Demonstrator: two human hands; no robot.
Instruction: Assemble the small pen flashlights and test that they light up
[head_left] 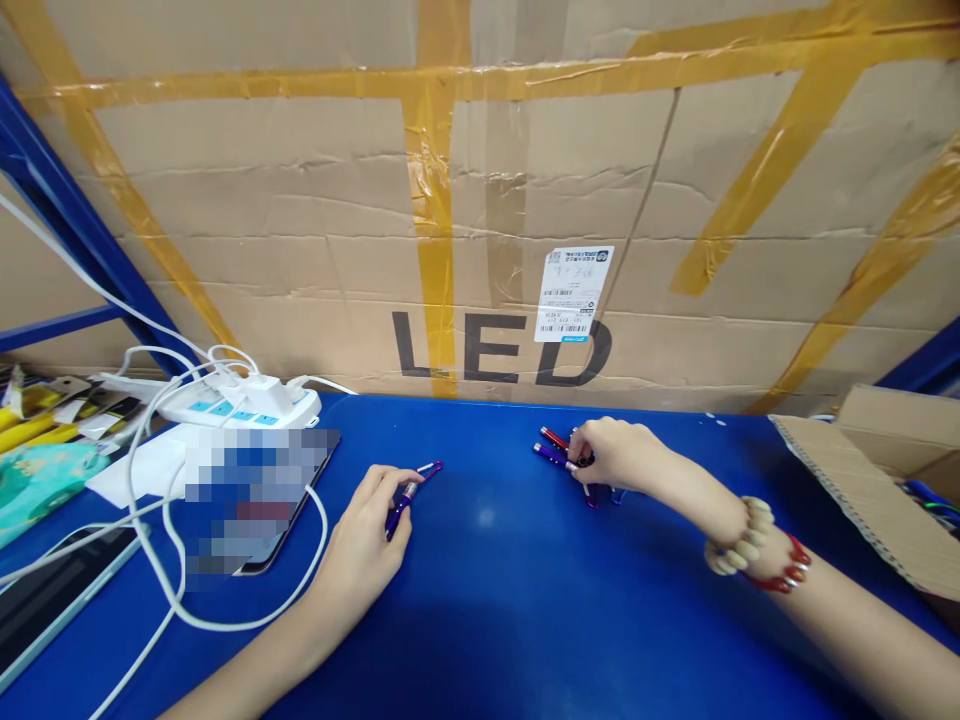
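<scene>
My left hand point(367, 540) rests on the blue table point(510, 600) with its fingers closed round a small purple keychain flashlight point(409, 492) that has a clip at its far end. My right hand point(611, 455) lies farther back and to the right, fingers curled over a small pile of similar little flashlights point(555, 448), red and purple ones showing at its left side. Beaded bracelets point(754, 545) sit on my right wrist.
A large taped cardboard box marked LED point(495, 200) stands along the back. At left are a white power strip point(240, 402) with cables, a blurred tablet point(247, 500) and another device point(52, 590). An open cardboard box point(870, 480) sits at right.
</scene>
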